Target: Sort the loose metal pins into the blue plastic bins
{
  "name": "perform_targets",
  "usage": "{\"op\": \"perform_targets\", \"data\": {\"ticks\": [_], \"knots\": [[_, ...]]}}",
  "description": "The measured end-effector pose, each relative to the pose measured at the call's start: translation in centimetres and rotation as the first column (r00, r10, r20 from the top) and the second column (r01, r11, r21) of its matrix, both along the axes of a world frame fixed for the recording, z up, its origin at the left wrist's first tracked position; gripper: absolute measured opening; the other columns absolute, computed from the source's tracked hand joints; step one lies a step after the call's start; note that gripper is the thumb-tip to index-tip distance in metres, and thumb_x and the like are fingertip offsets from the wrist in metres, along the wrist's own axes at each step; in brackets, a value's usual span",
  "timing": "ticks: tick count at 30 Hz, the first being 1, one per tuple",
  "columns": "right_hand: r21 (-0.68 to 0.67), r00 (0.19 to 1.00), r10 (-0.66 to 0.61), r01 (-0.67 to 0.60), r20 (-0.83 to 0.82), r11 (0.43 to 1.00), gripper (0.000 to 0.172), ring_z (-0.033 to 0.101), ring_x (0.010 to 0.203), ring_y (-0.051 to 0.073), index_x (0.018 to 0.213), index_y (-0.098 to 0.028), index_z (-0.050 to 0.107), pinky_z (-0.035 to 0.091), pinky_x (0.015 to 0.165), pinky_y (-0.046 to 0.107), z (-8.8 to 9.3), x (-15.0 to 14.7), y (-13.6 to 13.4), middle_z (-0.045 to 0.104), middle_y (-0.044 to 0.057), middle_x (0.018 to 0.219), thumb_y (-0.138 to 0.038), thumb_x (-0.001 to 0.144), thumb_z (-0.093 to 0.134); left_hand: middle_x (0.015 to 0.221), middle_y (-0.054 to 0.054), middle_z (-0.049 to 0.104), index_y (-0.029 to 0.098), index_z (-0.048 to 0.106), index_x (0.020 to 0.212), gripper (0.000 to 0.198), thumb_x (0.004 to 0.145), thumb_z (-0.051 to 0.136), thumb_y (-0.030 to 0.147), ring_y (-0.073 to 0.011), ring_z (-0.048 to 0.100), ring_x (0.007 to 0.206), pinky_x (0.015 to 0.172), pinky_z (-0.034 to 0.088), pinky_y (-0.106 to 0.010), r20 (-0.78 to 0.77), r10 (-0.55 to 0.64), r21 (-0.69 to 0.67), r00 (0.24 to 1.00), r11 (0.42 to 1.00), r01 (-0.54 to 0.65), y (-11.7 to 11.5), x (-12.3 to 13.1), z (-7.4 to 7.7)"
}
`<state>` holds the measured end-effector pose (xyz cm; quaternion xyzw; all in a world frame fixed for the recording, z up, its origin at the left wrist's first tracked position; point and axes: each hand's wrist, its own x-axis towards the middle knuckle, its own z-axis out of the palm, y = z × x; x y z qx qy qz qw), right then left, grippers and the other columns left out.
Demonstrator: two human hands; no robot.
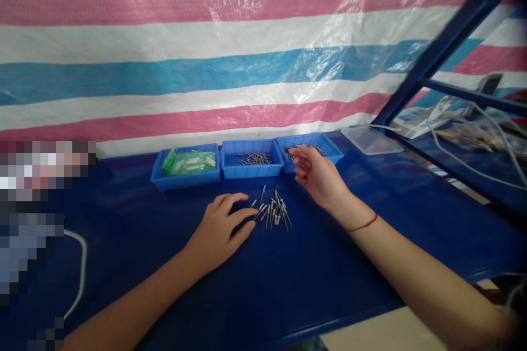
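Blind rivets [276, 211] with pale bodies and thin metal stems lie in a loose pile on the blue table [255, 285]. At the pile's left edge is my left hand [224, 225], fingers spread, with the fingertips close to the nearest rivets. My right hand [319, 175] hovers at the front of the right blue bin [332, 149], its fingers loosely bent and apart. No rivet shows in it. That bin contains many small metal pieces, partly hidden by the hand. More rivets [257, 159] lie in the middle blue bin [251, 174].
The left blue bin [185, 180] holds green plastic bags with pale pieces. A clear plastic lid [370, 141] lies at the back right, beside a dark blue metal frame [436, 49]. Striped sheeting [206, 77] hangs behind. A white cable [83, 263] curves at the left.
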<state>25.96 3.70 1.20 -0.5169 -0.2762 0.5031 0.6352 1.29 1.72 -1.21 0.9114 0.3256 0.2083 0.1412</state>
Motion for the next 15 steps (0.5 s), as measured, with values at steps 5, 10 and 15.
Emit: {"op": "perform_targets", "data": {"ticks": [5,10,15], "knots": [[0.049,0.978,0.189,-0.194,0.089,0.98,0.021,0.034,0.046,0.005,0.079,-0.015,0.064,0.022,0.042,0.022,-0.1,-2.2,-1.3,0.049,-0.003,0.066,-0.035,0.073,0.06,0.121,-0.006,0.062,0.024,0.064,0.115,0.029,0.093,0.046,0.024,-0.0251,0.05,0.111,0.095,0.043,-0.046,-0.027,0.02,0.052,0.999,0.998,-0.018,0.1,0.0,-0.6],[0.034,0.917,0.255,-0.279,0.308,0.96,0.018,0.036,0.046,0.006,0.078,-0.014,0.066,0.023,0.043,0.022,-0.3,-3.2,-1.7,0.052,-0.003,0.064,-0.03,0.076,0.058,0.107,-0.006,0.067,0.02,0.066,0.105,0.024,0.093,0.045,0.017,-0.0209,0.057,0.099,0.089,0.047,-0.038,0.06,0.023,0.057,0.998,0.998,-0.027,0.9,-0.4,-1.0],[0.023,0.706,0.332,-0.442,0.625,0.897,0.019,0.05,0.057,0.01,0.077,-0.015,0.067,0.037,0.054,0.023,-0.8,-3.6,-2.1,0.059,0.0,0.065,-0.026,0.082,0.053,0.099,-0.006,0.068,0.018,0.064,0.105,0.023,0.093,0.045,0.015,-0.0195,0.059,0.091,0.083,0.048,-0.035,0.041,0.043,0.074,0.998,0.996,-0.046,1.5,-0.6,-0.9]]}}
